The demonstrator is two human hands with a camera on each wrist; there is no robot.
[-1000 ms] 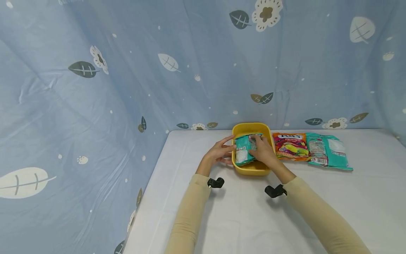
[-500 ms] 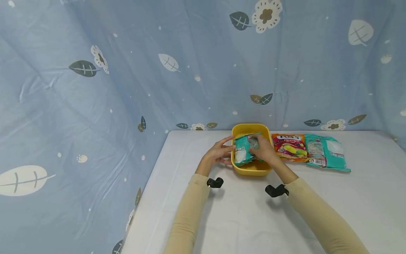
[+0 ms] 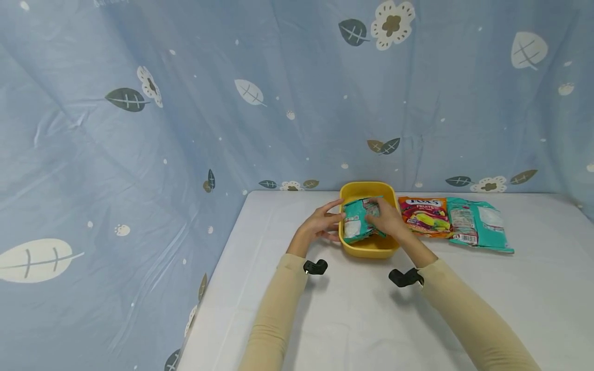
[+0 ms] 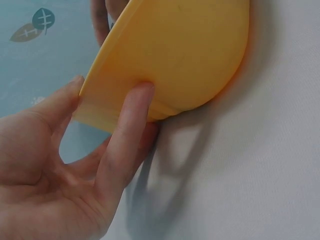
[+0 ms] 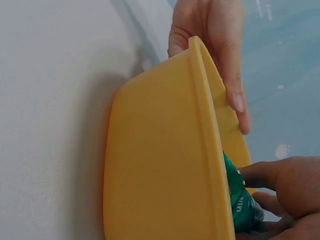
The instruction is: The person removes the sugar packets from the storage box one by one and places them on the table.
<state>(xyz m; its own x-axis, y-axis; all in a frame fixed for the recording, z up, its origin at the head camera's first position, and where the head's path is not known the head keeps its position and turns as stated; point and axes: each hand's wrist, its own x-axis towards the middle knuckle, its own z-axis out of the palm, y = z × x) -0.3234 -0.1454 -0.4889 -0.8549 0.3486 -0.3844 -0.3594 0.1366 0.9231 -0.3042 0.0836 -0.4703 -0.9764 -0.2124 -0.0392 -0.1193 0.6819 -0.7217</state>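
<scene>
A yellow plastic basin stands at the back of the white table, seen from the head view. My left hand holds its left side, with fingertips at the rim and others against the outer wall in the left wrist view. Inside the basin lies a teal candy bag, tilted. My right hand reaches over the right rim and grips this bag by its right part. The right wrist view shows the fingers around the green crinkled wrapper; the basin wall hides the rest of it.
Right of the basin, an orange-red Fox's Fruits candy bag lies flat. Another teal bag lies against its right side. A blue patterned curtain hangs behind the table and along its left.
</scene>
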